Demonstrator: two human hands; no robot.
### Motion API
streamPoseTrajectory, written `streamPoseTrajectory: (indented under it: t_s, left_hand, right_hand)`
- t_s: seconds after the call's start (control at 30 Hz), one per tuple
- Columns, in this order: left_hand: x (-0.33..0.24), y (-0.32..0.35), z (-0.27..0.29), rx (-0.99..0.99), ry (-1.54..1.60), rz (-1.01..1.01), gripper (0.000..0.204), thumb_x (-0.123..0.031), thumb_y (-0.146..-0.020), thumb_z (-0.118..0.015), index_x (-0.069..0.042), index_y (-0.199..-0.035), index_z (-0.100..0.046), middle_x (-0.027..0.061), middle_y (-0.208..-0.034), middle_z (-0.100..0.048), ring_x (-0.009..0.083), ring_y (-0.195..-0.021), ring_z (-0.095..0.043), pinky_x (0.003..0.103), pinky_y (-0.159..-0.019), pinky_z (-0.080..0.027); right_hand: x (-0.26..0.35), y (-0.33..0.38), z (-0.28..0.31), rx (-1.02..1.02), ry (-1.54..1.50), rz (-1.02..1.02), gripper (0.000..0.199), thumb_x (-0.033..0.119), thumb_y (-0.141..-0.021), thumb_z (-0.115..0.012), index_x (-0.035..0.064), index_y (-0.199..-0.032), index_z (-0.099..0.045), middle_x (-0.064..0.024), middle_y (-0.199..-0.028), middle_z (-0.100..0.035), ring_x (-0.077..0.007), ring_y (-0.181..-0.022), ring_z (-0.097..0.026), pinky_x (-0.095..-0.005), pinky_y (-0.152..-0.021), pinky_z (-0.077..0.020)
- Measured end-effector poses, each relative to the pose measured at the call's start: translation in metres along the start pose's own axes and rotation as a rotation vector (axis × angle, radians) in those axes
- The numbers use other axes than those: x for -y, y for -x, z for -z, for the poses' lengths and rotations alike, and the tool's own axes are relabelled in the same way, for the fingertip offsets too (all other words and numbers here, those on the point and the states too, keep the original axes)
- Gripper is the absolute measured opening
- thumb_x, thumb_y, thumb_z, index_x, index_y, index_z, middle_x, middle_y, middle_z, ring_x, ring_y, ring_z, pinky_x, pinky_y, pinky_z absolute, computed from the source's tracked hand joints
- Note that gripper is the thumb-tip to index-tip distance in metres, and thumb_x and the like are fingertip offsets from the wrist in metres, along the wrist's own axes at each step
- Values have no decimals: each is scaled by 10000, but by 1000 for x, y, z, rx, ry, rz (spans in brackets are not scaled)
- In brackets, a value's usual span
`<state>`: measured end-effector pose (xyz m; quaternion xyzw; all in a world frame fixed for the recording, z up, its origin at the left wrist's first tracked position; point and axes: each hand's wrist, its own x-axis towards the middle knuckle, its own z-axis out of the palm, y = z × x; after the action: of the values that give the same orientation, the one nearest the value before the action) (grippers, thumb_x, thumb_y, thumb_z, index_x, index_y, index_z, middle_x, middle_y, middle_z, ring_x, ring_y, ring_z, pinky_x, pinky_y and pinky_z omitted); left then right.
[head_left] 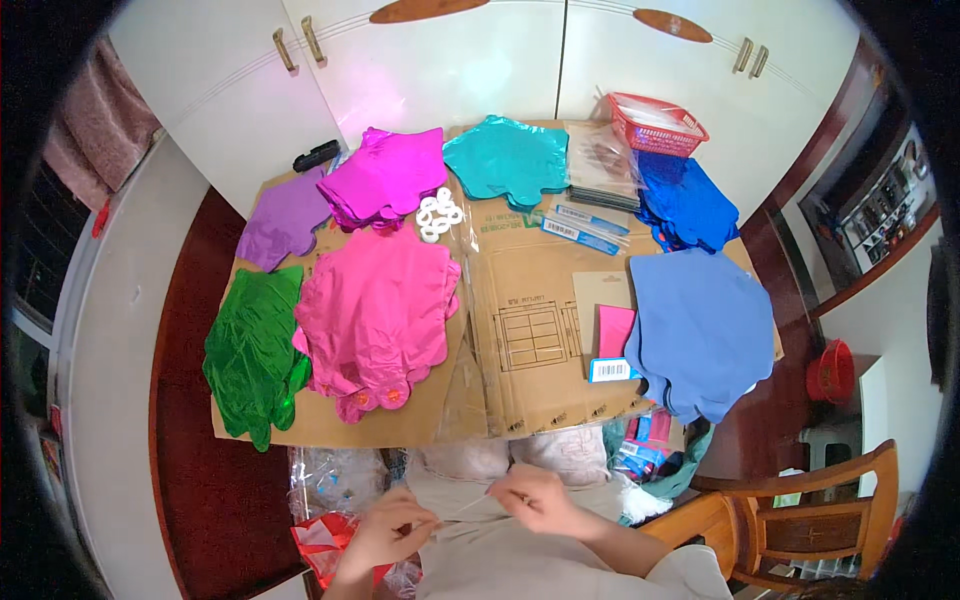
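In front of my body, below the table edge, a thin whitish strand [467, 505] stretches between my two hands. My left hand [395, 527] pinches one end, fingers bent together. The other end sits between the closed fingertips of my right hand [532, 497]. Whether it is a thread or a thin straw is too fine to tell. Nearest to the hands on the table is a stack of flat pink foil balloons [380, 310], with a green foil stack [254, 345] on its left. At the right lies a stack of greyish-blue flat balloons [700, 325].
Cardboard [480, 400] covers the table. Purple [283, 220], magenta [385, 175], teal [508, 160] and dark blue [690, 200] foil stacks lie farther back, with white rings [438, 215], blue-white packets [585, 230] and a red basket [657, 125]. A wooden chair [815, 520] stands right.
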<state>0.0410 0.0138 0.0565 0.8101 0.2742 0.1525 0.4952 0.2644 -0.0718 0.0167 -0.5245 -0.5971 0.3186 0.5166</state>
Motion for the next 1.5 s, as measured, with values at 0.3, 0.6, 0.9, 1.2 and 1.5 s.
streamPoseTrajectory:
  t_s: [0.3, 0.6, 0.9, 1.2, 1.5]
  left_hand:
    - [14, -7, -21, -229, -138, -53, 129, -83, -753, -581, -14, -845, -639, 35, -661, -568, 173, -698, -508, 317, -611, -381]
    - [-3, -3, -18, -376, 191, -37, 73, -57, -743, -586, 4, -778, -608, 110, -681, -559, 210, -607, -520, 329, -576, -419]
    - [-21, -8, -7, -453, 109, -20, 110, 16, -698, -560, -3, -799, -602, 99, -637, -571, 193, -628, -562, 282, -546, -415]
    - [-19, -3, -2, -526, -4, 7, 57, 1, -674, -569, -5, -727, -590, 83, -611, -565, 202, -535, -506, 275, -519, -374]
    - [13, 10, -1, -614, 154, 100, 27, -23, -702, -592, -3, -719, -598, 99, -606, -559, 223, -600, -527, 295, -551, -393]
  right_hand:
    - [7, 2, -20, 298, -176, 227, 91, 88, -766, -563, 67, -853, -580, -74, -684, -526, -236, -688, -535, -442, -865, -385]
    - [5, -3, -34, 299, -144, 257, 60, 78, -769, -560, 67, -820, -591, -37, -685, -544, -206, -677, -541, -431, -878, -362]
    - [-3, -11, -59, 301, -152, 223, 119, 107, -804, -523, 77, -907, -573, -56, -705, -523, -230, -730, -529, -432, -911, -327]
    - [-15, -12, -79, 323, -75, 262, 131, 143, -779, -535, 81, -887, -572, -49, -790, -537, -229, -847, -511, -420, -894, -329]
    - [-30, -17, -96, 229, 0, 282, 131, 166, -763, -555, 98, -872, -580, -46, -793, -542, -238, -870, -485, -392, -823, -350]
